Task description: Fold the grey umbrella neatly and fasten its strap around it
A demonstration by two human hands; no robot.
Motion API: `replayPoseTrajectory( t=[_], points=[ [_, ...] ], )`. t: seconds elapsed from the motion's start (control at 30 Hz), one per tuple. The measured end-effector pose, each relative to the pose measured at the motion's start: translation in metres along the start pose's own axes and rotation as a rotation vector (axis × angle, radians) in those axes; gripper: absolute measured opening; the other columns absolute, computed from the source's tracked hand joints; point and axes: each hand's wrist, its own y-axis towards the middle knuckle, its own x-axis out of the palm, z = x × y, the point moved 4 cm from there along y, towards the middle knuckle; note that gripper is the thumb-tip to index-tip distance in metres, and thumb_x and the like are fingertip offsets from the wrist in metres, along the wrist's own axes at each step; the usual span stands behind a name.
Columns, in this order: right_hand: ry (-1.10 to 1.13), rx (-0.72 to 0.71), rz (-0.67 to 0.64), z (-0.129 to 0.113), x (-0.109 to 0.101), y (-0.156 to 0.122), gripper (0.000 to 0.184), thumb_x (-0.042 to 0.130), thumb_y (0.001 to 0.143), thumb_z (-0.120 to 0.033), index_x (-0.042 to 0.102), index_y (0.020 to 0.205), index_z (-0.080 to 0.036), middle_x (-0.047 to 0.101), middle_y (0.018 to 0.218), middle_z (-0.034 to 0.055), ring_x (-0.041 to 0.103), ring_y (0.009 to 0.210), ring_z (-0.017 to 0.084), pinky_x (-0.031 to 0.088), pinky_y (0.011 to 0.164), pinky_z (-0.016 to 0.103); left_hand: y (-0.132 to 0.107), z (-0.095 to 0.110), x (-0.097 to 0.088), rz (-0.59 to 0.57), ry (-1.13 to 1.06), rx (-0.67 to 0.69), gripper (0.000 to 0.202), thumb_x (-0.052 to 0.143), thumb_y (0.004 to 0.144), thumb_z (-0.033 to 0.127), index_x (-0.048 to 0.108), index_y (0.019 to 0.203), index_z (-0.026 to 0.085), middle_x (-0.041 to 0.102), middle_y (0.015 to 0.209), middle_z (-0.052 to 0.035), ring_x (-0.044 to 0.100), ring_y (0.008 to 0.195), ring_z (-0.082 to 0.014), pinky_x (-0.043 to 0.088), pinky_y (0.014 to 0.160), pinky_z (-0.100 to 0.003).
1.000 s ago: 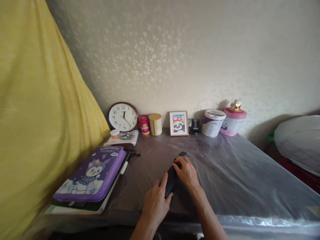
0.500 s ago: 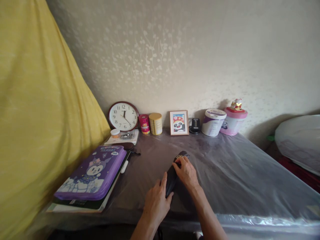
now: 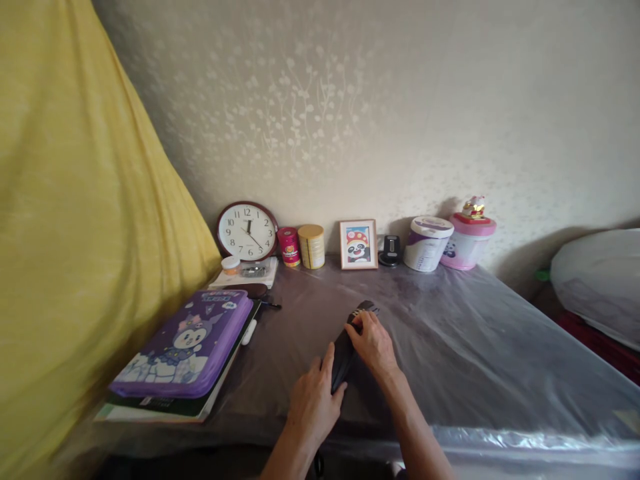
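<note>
A folded black umbrella (image 3: pixel 343 360) lies slanted on the plastic-covered table, its far end pointing away to the right. Around its lower part, my left hand (image 3: pixel 314 403) is closed, with the thumb on the right side and the fingers along the left. My right hand (image 3: pixel 371 341) pinches at the umbrella near its far end, where light rib tips show; what exactly its fingertips hold is hidden. A dark strap (image 3: pixel 319 465) hangs below the table edge by my left wrist.
A purple cartoon case (image 3: pixel 185 347) lies on books at the left, beside a yellow curtain (image 3: pixel 100 200). Along the wall stand a clock (image 3: pixel 247 231), a red can (image 3: pixel 289 247), a yellow can (image 3: pixel 312 247), a framed panda picture (image 3: pixel 359 245) and two tubs (image 3: pixel 428 245).
</note>
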Motion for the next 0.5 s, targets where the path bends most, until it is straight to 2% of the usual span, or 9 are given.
replayPoseTrajectory(
  t=[0.23,0.5],
  points=[
    [-0.022,0.059,0.032,-0.0016,0.0006,-0.0021,0.012,0.055,0.079,-0.031,0.054,0.078,-0.019,0.057,0.083,0.0044,0.058,0.071,0.017,0.040,0.065,0.027,-0.0002,0.0009,-0.0006,-0.013,-0.018,-0.001,0.064,0.049,0.084,0.030,0.028,0.142,0.017,0.060,0.112,-0.0154,0.062,0.094,-0.0279,0.047,0.078,-0.035],
    [-0.070,0.039,0.024,-0.0046,0.0006,-0.0008,0.008,0.050,0.080,-0.024,0.049,0.073,-0.021,0.058,0.075,0.0032,0.057,0.070,0.018,0.037,0.063,0.027,-0.0014,0.0013,0.0005,-0.013,-0.021,0.005,0.064,0.049,0.083,0.030,0.029,0.142,0.016,0.060,0.113,-0.0160,0.063,0.093,-0.0278,0.047,0.078,-0.035]
  ],
)
